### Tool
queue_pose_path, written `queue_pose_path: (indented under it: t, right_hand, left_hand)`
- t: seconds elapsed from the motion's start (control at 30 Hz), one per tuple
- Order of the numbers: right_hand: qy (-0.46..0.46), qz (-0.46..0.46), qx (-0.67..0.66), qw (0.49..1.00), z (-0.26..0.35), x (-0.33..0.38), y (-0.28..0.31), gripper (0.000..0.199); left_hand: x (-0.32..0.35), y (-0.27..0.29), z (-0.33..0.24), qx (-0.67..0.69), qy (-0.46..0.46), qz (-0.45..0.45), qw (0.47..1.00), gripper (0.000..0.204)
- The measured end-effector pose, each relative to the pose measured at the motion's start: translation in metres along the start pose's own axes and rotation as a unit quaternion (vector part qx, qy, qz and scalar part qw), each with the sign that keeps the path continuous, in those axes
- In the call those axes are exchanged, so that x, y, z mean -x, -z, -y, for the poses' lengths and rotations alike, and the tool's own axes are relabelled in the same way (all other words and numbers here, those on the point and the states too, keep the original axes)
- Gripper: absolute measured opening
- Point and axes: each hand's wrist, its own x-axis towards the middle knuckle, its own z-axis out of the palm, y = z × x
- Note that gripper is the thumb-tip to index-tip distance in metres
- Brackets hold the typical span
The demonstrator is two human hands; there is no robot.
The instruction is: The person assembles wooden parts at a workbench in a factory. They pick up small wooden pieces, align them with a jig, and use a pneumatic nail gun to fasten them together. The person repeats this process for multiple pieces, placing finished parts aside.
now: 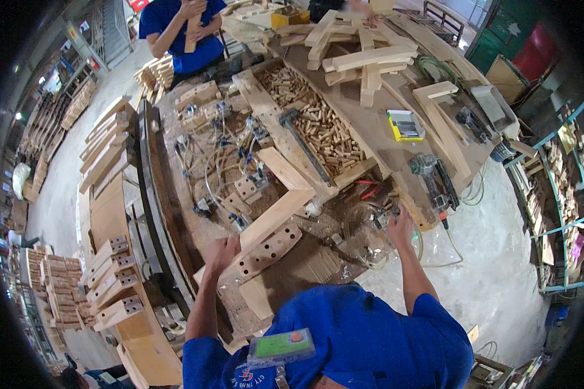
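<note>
An angled piece made of two joined wooden boards point(276, 211) lies across the workbench in front of me. My left hand point(222, 254) is closed on the near end of its longer board. Just beside that board rests a wooden block with drilled holes point(270, 251). At the bench's right side, my right hand point(400, 228) has its fingers closed around something small and dark by a coiled clear hose point(352, 238); its kind I cannot make out. Red-handled pliers point(368, 189) lie just beyond that hand.
Wooden dowels point(311, 123) fill a bin, with a hammer point(305, 146) on its near edge. Clamps with air hoses point(220, 139) crowd the left. A nail gun point(431, 178) and stacked boards point(370, 61) lie right. Across the bench, a person in blue point(188, 39) holds a board.
</note>
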Motion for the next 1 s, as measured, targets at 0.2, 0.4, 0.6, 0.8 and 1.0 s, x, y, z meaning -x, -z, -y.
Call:
queue_pose_path:
  t: [0.2, 0.4, 0.6, 0.8, 1.0]
  right_hand:
    - [0.048, -0.073, -0.019, 0.996, 0.005, 0.015, 0.012, 0.062]
    - [0.125, -0.079, -0.197, 0.969, 0.049, 0.045, -0.004, 0.051]
    - [0.361, 0.285, -0.245, 0.854, 0.167, 0.102, 0.004, 0.058]
    - [0.374, 0.322, -0.312, 0.812, 0.204, 0.120, 0.022, 0.094]
    - [0.322, 0.286, -0.323, 0.843, 0.213, 0.124, 0.046, 0.093]
  left_hand:
    - [0.015, 0.018, -0.007, 0.190, -0.025, 0.031, 0.981, 0.054]
    - [0.019, 0.017, -0.029, 0.214, -0.232, 0.086, 0.945, 0.032]
    - [0.018, -0.014, -0.063, 0.649, -0.179, 0.333, 0.660, 0.055]
    - [0.018, -0.045, -0.162, 0.643, -0.369, 0.329, 0.585, 0.045]
    - [-0.008, -0.052, -0.168, 0.549, -0.431, 0.306, 0.647, 0.049]
